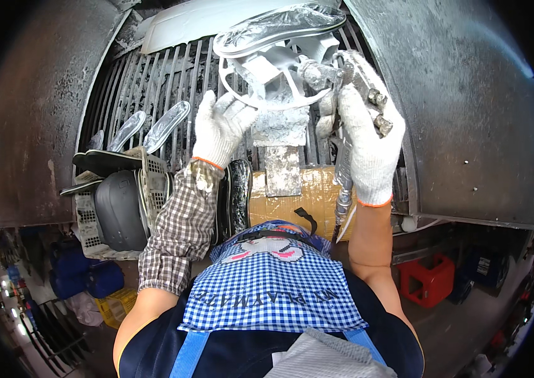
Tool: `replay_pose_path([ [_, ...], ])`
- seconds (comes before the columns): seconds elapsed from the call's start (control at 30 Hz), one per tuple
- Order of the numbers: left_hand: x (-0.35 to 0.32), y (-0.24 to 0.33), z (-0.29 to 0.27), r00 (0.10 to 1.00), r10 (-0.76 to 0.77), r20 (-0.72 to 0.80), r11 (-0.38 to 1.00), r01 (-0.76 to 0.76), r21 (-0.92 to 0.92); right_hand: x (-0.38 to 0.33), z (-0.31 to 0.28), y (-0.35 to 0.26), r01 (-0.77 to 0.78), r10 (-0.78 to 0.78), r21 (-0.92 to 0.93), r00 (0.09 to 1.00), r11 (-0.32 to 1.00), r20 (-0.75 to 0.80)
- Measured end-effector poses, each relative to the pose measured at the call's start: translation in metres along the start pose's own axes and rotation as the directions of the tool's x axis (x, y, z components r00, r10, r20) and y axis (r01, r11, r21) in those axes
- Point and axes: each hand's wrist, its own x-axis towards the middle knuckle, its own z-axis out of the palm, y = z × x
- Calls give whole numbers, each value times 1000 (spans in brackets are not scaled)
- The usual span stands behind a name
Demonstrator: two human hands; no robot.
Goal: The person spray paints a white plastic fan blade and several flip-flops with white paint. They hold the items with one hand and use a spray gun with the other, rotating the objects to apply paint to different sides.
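**Right hand grips a spray gun (357, 75) beside a white-coated wheel (308, 103)**

In the head view, the person's gloved right hand (373, 135) is clamped on the metal spray gun, whose front end faces left toward the wheel, just beside its rim. The gloved left hand (218, 131) is raised with thumb and fingers apart, its fingertips at the near-left part of the rim; whether they press on it I cannot tell.

The wheel is an open, spoked ring. At its far side lies a shoe-sole-shaped piece (279, 30) in clear, shiny wrap, well above both hands in the picture. Behind and around the wheel runs a grimy slatted grille (182, 69), flanked by metal panels (468, 113). A pale sheet (175, 28) lies at the far edge.

Two narrow wrapped pieces (167, 126) rest on the slats left of the left hand. Nearer, a perforated basket (153, 165) holds a rounded dark grey piece (119, 211) and flat dark ones. The left forearm wears a checked sleeve (178, 220), while the right is bare. Brown taped cardboard (317, 198) sits in front of the blue gingham apron (273, 277). Below right stands a red container (427, 280).
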Motion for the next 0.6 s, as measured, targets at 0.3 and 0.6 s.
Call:
replay_pose_path([
  [0.3, -4, 3, 6, 1000, -7, 27, 1000, 8, -24, 9, -17, 5, 111, -118, -68, 988, 991, -99],
  [0.6, -3, 9, 4, 999, 3, 38, 1000, -3, -19, 4, -29, -2, 135, -146, -63, 967, 989, -208],
])
